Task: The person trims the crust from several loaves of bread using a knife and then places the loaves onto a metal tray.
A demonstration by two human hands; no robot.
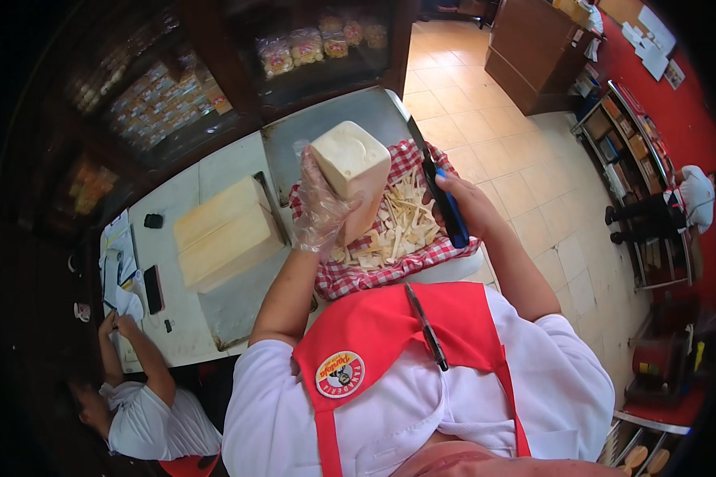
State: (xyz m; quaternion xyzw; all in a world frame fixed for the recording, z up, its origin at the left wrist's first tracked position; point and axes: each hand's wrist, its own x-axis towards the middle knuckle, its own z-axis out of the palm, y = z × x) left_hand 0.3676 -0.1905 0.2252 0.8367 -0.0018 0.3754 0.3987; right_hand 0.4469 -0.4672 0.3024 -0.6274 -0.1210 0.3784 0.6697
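My left hand [323, 208], in a clear plastic glove, grips a pale, loaf-shaped block [356, 163] with rounded corners; whether it is bread or cheese I cannot tell. The block stands tilted over a tray lined with red-and-white checked cloth [350, 285]. Thin pale strips [406, 226] lie heaped on the cloth below it. Bare of any glove, my right hand [469, 205] is closed round the blue-and-black handle of a long knife [453, 219]. Its blade points up and away, to the right of the block and apart from it.
Left of the tray, larger pale yellow blocks [229, 230] rest on the table. A phone [153, 288], a small black object [153, 221] and papers [119, 246] lie farther left. A person [155, 417] sits there; another [688, 199] stands by a shelf rack [632, 151] at right.
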